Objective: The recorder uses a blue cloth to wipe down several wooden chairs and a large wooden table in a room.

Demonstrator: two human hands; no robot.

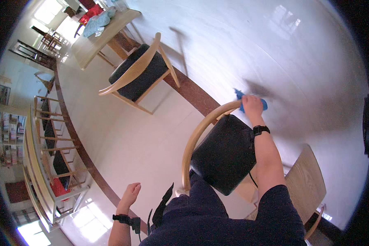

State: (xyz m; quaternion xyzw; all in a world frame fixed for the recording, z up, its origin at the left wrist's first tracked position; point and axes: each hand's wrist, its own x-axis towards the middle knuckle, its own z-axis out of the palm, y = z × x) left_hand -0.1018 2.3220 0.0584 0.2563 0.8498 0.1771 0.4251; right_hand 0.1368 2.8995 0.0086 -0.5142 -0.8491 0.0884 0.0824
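Observation:
A blue cloth (239, 94) is bunched under my right hand (252, 106), which presses it around the right end of a chair's curved wooden backrest (198, 130). Some of the cloth sticks out on both sides of the hand. Below the backrest is the chair's black padded seat (226, 153), close in front of my legs. My left hand (131, 193) hangs in the air to the left of the chair, fingers curled together with nothing visible in them. Both wrists wear black straps.
A second wooden chair (138, 73) with a black seat stands ahead, by a wooden table (123, 23) bearing a light blue cloth (97, 24). Another tabletop (306, 181) lies at right. Along the left are more chairs (50, 135) and a long table (38, 172). A brown stripe (196, 92) crosses the pale floor.

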